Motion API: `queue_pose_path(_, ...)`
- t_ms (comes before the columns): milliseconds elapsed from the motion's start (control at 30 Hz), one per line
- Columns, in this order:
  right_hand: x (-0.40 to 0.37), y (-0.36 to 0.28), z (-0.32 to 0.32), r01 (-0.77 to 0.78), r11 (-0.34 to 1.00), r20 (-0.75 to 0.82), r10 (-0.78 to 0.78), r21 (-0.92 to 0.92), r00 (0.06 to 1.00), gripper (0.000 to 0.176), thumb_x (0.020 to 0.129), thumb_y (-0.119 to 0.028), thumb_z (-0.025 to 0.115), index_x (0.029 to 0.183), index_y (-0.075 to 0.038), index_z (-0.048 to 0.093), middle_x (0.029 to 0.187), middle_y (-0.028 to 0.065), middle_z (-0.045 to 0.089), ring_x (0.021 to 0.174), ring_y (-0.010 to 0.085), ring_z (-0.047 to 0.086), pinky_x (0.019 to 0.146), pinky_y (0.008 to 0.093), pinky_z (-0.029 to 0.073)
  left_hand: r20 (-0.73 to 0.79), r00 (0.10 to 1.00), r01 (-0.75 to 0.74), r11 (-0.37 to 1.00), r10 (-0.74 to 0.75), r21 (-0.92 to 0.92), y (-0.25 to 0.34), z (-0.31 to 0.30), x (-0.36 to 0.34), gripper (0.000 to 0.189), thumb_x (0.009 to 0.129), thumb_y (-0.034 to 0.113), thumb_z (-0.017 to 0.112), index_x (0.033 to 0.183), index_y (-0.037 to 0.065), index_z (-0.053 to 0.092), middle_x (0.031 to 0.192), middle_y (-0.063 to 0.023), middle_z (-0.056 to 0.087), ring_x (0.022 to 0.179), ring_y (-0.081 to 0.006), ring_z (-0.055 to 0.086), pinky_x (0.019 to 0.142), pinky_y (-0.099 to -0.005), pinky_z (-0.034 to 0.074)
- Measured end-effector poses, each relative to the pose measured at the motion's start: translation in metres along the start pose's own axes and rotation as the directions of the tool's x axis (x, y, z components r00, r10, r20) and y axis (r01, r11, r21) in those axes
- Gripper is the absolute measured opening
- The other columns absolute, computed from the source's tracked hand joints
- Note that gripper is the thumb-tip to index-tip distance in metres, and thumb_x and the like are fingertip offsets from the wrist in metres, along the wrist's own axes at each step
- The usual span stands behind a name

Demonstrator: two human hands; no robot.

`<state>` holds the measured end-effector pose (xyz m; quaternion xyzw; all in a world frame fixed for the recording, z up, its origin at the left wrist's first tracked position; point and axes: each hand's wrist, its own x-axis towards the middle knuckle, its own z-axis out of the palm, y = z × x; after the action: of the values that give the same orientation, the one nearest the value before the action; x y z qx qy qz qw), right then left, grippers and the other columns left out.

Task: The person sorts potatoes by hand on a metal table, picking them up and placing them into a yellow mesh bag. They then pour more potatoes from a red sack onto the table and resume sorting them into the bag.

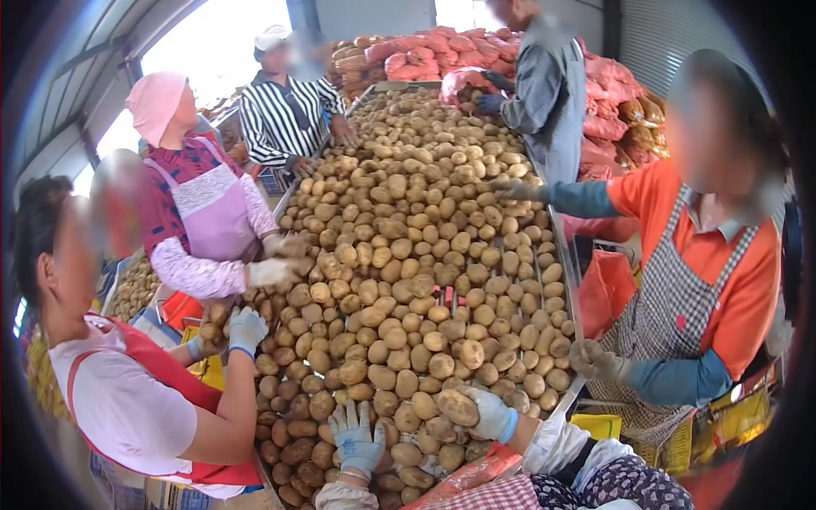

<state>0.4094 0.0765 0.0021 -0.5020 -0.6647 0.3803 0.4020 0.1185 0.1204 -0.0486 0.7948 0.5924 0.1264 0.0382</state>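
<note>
Potatoes (396,338) crowd the left hand (359,439), grip spread; near red plastic (469,474), the right hand (495,416) pinches one potato (458,408).

Your left hand (357,440) and right hand (493,415): gloves look like cloth, matt, slightly creased. Potatoes (396,185) in front of you: matt skins, mostly smooth, dusty-looking, some rough with dried soil. Table rim (564,272): metal by the look, dull sheen. Your checked garment (489,495): soft woven cloth, matt. Red strip (478,473) beside it: thin plastic look, glossy, wrinkled. Stacked sacks (438,53): plastic mesh look, rough, faint shine. Yellow crate (598,424): hard plastic, fairly smooth. Far wall (693,38): ribbed sheet, seemingly metal.
</note>
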Motion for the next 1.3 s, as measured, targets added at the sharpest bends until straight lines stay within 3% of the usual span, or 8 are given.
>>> queue_pose_path(133, 0.014, -0.005, 0.004, -0.104, 0.985, -0.025, 0.108, 0.137, 0.994, 0.044, 0.083, -0.012, 0.066, 0.123, 0.0, 0.051, 0.108, 0.0129, 0.063, 0.099, 0.0234, 0.063, 0.083, 0.0322, 0.052, 0.04, 0.999, -0.01, 0.994, 0.015, -0.112, 0.014, -0.011, -0.025, 0.07, 0.083, 0.048, 0.055, 0.138, 0.006, 0.043, 0.146, -0.0256, 0.031, 0.136, -0.0442, 0.024, 0.112, -0.0595, 0.007)
queue_pose_path(200, 0.02, -0.001, 0.007, -0.4, 0.029, 0.35, 0.433, 0.916, 0.831, 0.036, 0.092, -0.015, 0.053, 0.124, 0.0, 0.051, 0.111, 0.0117, 0.063, 0.1, 0.0244, 0.062, 0.084, 0.032, 0.052, 0.039, 0.999, -0.01, 0.99, 0.015, -0.138, 0.023, -0.017, -0.034, 0.075, 0.081, 0.046, 0.061, 0.14, 0.005, 0.04, 0.145, -0.028, 0.03, 0.135, -0.043, 0.027, 0.112, -0.0567, 0.013)
queue_pose_path(333, 0.034, -0.02, 0.035, -0.346, 0.684, 0.325, 0.166, 0.643, 0.931, 0.04, 0.096, -0.019, 0.042, 0.132, -0.001, 0.045, 0.107, 0.0067, 0.061, 0.079, 0.0134, 0.063, 0.064, 0.0254, 0.053, -0.077, 0.988, -0.149, 0.748, 0.131, -0.646, 0.072, -0.039, -0.021, 0.083, 0.077, 0.038, 0.071, 0.141, 0.001, 0.033, 0.145, -0.0287, 0.028, 0.132, -0.0427, 0.033, 0.111, -0.0475, 0.025)
queue_pose_path(467, 0.021, -0.047, 0.045, -0.487, 0.645, 0.393, 0.297, 0.589, 0.87, 0.053, 0.093, -0.015, 0.051, 0.142, -0.004, 0.036, 0.117, 0.0046, 0.056, 0.1, 0.0107, 0.054, 0.089, 0.0252, 0.044, -0.11, 0.989, -0.145, 0.745, 0.097, -0.651, 0.086, -0.049, -0.018, 0.085, 0.075, 0.032, 0.076, 0.14, 0.0, 0.032, 0.141, -0.0268, 0.032, 0.129, -0.0409, 0.038, 0.109, -0.0408, 0.031)
queue_pose_path(633, 0.017, -0.052, 0.041, -0.653, 0.435, 0.554, 0.347, 0.62, 0.757, 0.059, 0.091, -0.014, 0.052, 0.146, -0.01, 0.03, 0.088, -0.0043, 0.047, 0.071, 0.0046, 0.044, 0.064, 0.0181, 0.04, -0.037, 0.994, -0.085, 0.541, 0.098, -0.837, 0.072, -0.05, -0.023, 0.082, 0.074, 0.028, 0.077, 0.138, -0.001, 0.033, 0.137, -0.0215, 0.039, 0.127, -0.0345, 0.04, 0.108, -0.039, 0.033)
queue_pose_path(800, 0.021, -0.065, 0.031, -0.545, 0.686, 0.527, 0.27, 0.483, 0.806, 0.06, 0.09, -0.015, 0.056, 0.145, -0.007, 0.032, 0.095, -0.001, 0.053, 0.071, 0.0063, 0.045, 0.062, 0.0205, 0.04, -0.028, 0.996, -0.077, 0.602, 0.09, -0.795, 0.074, -0.048, -0.023, 0.086, 0.074, 0.031, 0.077, 0.139, -0.004, 0.032, 0.139, -0.0238, 0.039, 0.13, -0.0339, 0.04, 0.108, -0.0385, 0.033)
queue_pose_path(967, 0.02, -0.075, 0.035, -0.612, 0.246, 0.446, 0.493, 0.752, 0.747, 0.052, 0.092, -0.017, 0.055, 0.14, -0.007, 0.039, 0.112, 0.0033, 0.059, 0.096, 0.0135, 0.059, 0.081, 0.0283, 0.051, -0.085, 0.993, -0.115, 0.598, 0.078, -0.793, 0.085, -0.053, -0.011, 0.089, 0.072, 0.037, 0.078, 0.138, -0.004, 0.034, 0.137, -0.025, 0.041, 0.128, -0.0367, 0.041, 0.107, -0.0415, 0.035)
queue_pose_path(1300, 0.015, -0.044, 0.02, -0.584, 0.325, 0.429, 0.438, 0.744, 0.79, 0.039, 0.096, -0.03, 0.043, 0.124, -0.003, 0.047, 0.092, 0.0119, 0.063, 0.073, 0.0227, 0.064, 0.057, 0.0297, 0.055, -0.052, 0.995, -0.091, 0.975, 0.081, -0.205, 0.05, -0.054, -0.019, 0.071, 0.085, 0.049, 0.054, 0.141, 0.009, 0.038, 0.144, -0.0214, 0.033, 0.135, -0.0418, 0.027, 0.11, -0.0555, 0.017)
